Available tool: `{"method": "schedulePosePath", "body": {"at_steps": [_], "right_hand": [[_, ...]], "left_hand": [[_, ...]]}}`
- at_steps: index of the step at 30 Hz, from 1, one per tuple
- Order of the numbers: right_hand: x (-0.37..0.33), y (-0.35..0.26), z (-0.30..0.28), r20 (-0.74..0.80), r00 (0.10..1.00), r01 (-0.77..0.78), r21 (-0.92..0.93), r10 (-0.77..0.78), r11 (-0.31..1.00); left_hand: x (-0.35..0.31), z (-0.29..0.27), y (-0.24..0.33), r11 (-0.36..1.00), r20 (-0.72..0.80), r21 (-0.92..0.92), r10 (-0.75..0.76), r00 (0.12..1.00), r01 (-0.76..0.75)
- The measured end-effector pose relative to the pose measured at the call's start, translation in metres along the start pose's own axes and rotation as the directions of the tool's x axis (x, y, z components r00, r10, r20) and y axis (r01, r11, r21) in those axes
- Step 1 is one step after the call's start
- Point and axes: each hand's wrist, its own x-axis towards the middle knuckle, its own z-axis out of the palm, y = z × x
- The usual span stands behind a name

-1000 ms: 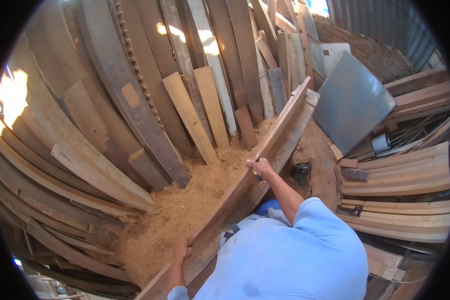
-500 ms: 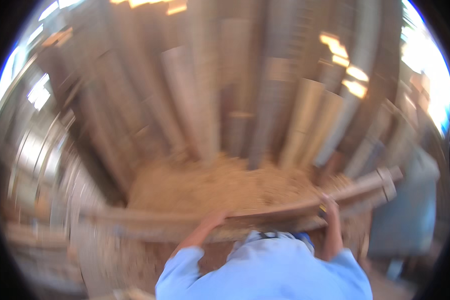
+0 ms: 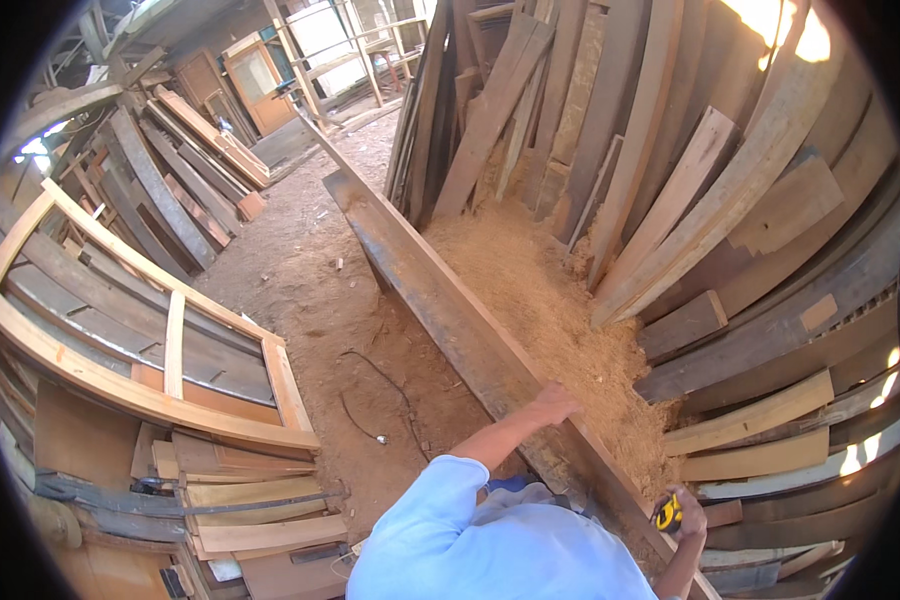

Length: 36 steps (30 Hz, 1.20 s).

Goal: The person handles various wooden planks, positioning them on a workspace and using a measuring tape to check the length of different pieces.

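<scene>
A long brown wooden board (image 3: 480,322) stands on edge, running diagonally from the far left down to the near right beside a long bench (image 3: 415,290). My left hand (image 3: 553,403) is closed over the board's top edge near its middle. Farther along, close to the near right end, my right hand (image 3: 692,516) grips a yellow and black tape measure (image 3: 668,512) next to the same board. Whether any of the tape's blade is pulled out cannot be made out. My arms wear light blue sleeves.
Sawdust (image 3: 510,260) is heaped behind the board. Many planks (image 3: 670,200) lean upright along the right and back. At left stands a pale wooden frame (image 3: 175,345) above stacked boards (image 3: 260,500). A dark cord (image 3: 395,385) lies on the dirt floor (image 3: 315,310).
The view has swung left and sharpened, bringing the pale frame and far doorway into sight. Both hands stay at the board; the tape measure now shows plainly in my right hand.
</scene>
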Motion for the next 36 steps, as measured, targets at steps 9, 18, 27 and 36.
{"method": "schedulePosePath", "body": {"at_steps": [9,18,27,36], "right_hand": [[0.155,0.056,-0.026,-0.053,0.988,0.010,-0.914,-0.142,0.405],[0.138,0.038,0.022,-0.255,0.965,-0.259,-0.873,0.067,0.412],[0.130,0.031,0.105,-0.324,0.906,-0.254,-0.931,0.273,-0.262],[0.192,0.089,0.169,-0.380,0.920,-0.372,-0.923,0.096,-0.095]], "left_hand": [[0.005,0.003,0.009,0.983,-0.045,-0.088,-0.166,0.985,0.161],[-0.058,-0.051,0.011,0.695,-0.275,-0.459,-0.704,0.655,0.554],[-0.090,-0.005,-0.236,-0.361,0.344,-0.928,-0.924,0.165,-0.088],[-0.160,0.067,-0.248,-0.525,0.513,-0.731,-0.844,0.157,-0.435]]}}
